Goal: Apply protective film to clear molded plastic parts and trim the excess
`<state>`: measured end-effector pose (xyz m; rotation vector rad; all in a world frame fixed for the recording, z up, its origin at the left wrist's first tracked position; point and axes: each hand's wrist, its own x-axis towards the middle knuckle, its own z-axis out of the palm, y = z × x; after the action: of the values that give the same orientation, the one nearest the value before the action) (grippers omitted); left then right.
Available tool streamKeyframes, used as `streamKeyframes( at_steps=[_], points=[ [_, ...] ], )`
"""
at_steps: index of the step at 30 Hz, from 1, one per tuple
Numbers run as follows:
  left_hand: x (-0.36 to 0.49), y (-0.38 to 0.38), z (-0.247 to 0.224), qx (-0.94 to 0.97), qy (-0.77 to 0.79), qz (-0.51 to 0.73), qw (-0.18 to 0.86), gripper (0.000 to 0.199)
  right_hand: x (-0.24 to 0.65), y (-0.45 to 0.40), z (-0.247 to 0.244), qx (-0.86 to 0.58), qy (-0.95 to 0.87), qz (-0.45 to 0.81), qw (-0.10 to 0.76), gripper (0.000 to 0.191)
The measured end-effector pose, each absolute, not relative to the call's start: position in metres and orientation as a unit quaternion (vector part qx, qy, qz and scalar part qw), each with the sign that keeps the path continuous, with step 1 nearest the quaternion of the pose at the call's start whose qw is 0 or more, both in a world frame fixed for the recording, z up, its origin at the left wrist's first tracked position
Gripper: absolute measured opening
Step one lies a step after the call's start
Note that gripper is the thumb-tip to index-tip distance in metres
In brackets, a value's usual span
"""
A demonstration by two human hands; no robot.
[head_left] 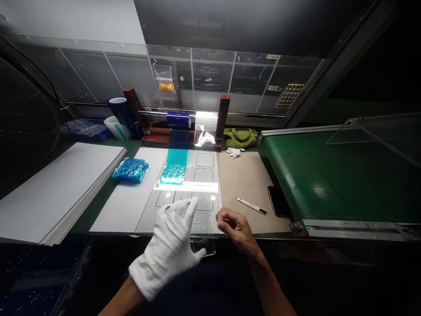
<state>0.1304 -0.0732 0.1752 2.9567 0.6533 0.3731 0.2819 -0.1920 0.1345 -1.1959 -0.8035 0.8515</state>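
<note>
My left hand [174,243], in a white glove, holds a clear rectangular piece [200,223] by its edges, thumb below and fingers above, over the near edge of the table. To the right of that piece is my bare right hand [235,226], its fingers curled together; whether anything small is between them is hidden. Beneath and beyond the left hand lies a clear sheet [202,188] with dark rounded outlines. Blue film [178,157] runs down onto this sheet from a blue roll [178,119] on a rod, beside a clear film roll [206,120].
Left are a white paper stack [66,188] and a blue wrapped bundle [131,170]. A craft knife [250,205] and a phone [278,201] lie right, beside a green conveyor belt [329,175]. Behind them sit a green pouch [240,138] and a white glove [234,152].
</note>
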Motion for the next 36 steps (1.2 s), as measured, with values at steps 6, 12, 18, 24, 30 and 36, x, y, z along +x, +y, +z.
streamKeyframes(
  at_steps=[6, 12, 18, 24, 30, 36],
  points=[
    [0.123, -0.07, 0.17, 0.934, 0.248, 0.143, 0.214, 0.12, 0.307, -0.22, 0.125, -0.338, -0.1, 0.339, 0.872, 0.035],
    [0.113, -0.061, 0.16, 0.483, 0.224, -0.007, 0.846, 0.104, 0.293, -0.211, 0.124, -0.577, -0.301, 0.306, 0.695, 0.064],
    [0.113, -0.064, 0.128, 0.098, 0.113, -0.092, 0.985, 0.112, 0.257, -0.191, 0.139, -0.705, -0.592, 0.14, 0.364, 0.1],
    [0.122, -0.069, 0.123, 0.052, 0.082, -0.055, 0.994, 0.107, 0.243, -0.175, 0.138, -0.694, -0.67, 0.092, 0.247, 0.11],
    [0.122, -0.066, 0.109, 0.022, 0.111, -0.019, 0.993, 0.102, 0.256, -0.161, 0.114, -0.71, -0.663, 0.054, 0.231, 0.114],
    [0.088, -0.068, 0.068, -0.055, 0.28, 0.044, 0.957, 0.09, 0.302, -0.126, 0.055, -0.798, -0.576, -0.055, 0.167, 0.096]
  ],
)
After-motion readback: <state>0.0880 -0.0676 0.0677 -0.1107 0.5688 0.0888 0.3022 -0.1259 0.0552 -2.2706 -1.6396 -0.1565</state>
